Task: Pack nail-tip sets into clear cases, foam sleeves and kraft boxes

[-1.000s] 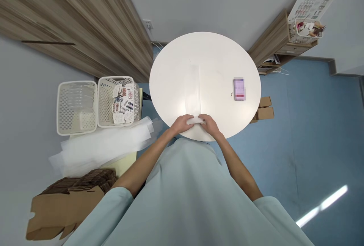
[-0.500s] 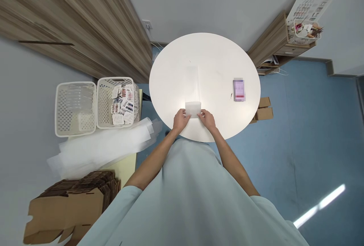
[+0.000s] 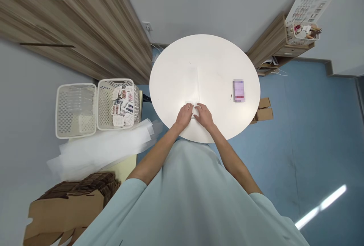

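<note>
A thin, translucent white packing sheet (image 3: pixel 191 81) lies lengthwise on the round white table (image 3: pixel 218 56). Its near end is folded into a small flat bundle, now mostly covered by my hands; whatever is inside cannot be made out. My left hand (image 3: pixel 184 115) rests on the bundle's left part, fingers stretched forward over it. Opposite, my right hand (image 3: pixel 204 115) lies over the right part with its fingers extended and the thumb pointing inward. The two sets of fingertips almost meet at the middle. Both hands appear to press from above, not grip.
A blurred purple box-like item (image 3: pixel 239 90) lies on the table's right. To the left stand a white basket of carded small items (image 3: pixel 101 104), another basket with clear plastic pieces (image 3: pixel 61 111), a pile of translucent sheets (image 3: pixel 105 147) and flattened cardboard boxes (image 3: pixel 66 210).
Both hands have moved inward and slightly forward, from holding the folded bundle's side edges to lying over its top. The bundle is now largely covered.
</note>
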### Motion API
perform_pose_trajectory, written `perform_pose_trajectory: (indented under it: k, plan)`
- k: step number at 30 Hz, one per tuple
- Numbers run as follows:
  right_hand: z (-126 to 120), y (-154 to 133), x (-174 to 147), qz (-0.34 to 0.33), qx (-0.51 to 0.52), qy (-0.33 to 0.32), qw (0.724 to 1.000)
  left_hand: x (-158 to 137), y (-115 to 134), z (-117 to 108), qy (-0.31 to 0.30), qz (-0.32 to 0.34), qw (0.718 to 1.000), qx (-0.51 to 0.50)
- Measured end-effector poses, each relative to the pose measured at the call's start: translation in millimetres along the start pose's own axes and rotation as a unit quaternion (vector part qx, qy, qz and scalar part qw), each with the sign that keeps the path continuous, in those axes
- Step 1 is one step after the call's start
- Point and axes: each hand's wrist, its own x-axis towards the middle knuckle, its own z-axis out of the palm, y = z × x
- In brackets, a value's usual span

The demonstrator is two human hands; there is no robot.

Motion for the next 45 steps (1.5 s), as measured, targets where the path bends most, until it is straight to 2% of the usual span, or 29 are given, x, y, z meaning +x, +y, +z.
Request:
perform_pose_trajectory:
  k: [2, 5, 9, 16, 20, 28, 36, 43, 45]
  plan:
    - [0.8, 4.3, 2.5, -0.032, -0.004, -0.039, 0.999, 3.5, -5.7, -0.4, -0.043, 0.020, 0.999, -0.018]
    - [3.8, 12.5, 0.1, -0.029, -0.006, -0.069, 0.997, 3.0, -14.9, -2.1, -0.072, 0.023, 0.997, -0.032]
    - [11.2, 19.0, -19.2, -0.036, 0.004, -0.054, 0.998, -11.9, -21.7, -2.7, -0.075, 0.024, 0.996, -0.051]
    - [20.9, 18.4, -68.8, -0.050, 0.051, -0.036, 0.997, -62.4, -20.7, 7.3, -0.108, -0.002, 0.989, -0.096]
    - [12.9, 16.9, -73.9, -0.028, 0.082, -0.050, 0.995, -72.1, -22.6, 6.3, -0.122, -0.012, 0.984, -0.128]
    - [-8.2, 10.1, -46.0, 0.094, 0.154, -0.035, 0.983, -51.5, -21.8, -10.4, -0.056, -0.097, 0.975, -0.193]
    - [12.5, 9.8, -21.6, 0.152, 0.120, 0.027, 0.981, -31.6, -8.9, -5.6, -0.005, -0.222, 0.960, -0.170]
    - [25.2, 8.3, -9.5, 0.196, 0.121, 0.056, 0.972, -17.9, -9.9, 5.5, 0.027, -0.248, 0.958, -0.143]
    - [24.2, 4.8, -6.2, 0.181, 0.095, 0.069, 0.976, -15.0, -10.7, 6.1, 0.045, -0.244, 0.960, -0.129]
